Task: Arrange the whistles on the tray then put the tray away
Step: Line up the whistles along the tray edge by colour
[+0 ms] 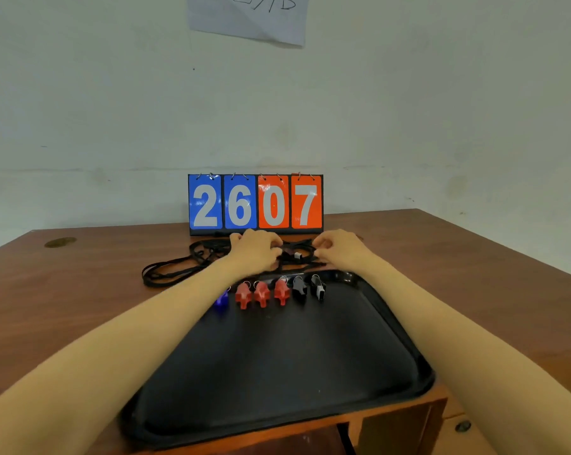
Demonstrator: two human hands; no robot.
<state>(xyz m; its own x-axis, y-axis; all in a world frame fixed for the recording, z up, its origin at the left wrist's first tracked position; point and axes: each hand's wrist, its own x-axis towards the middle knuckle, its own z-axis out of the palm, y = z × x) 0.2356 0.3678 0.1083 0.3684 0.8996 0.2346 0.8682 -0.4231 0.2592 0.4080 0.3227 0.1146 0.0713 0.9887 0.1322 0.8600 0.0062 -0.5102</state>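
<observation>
Six small plastic whistles (261,293) are lined up on the flat black tray (277,372), just nearer than the fingers. Left hand (254,251) and right hand (338,249) pinch tangled black cords (208,254) with another black whistle (294,256) between them. I'd say that one's left, and the tray's not stowed yet.

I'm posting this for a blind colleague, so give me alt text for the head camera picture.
The left hand and right hand grip a tangle of black cords on a wooden table, just beyond a black tray holding a row of whistles: one blue, three red, two black. A flip scoreboard behind reads 2607.
</observation>
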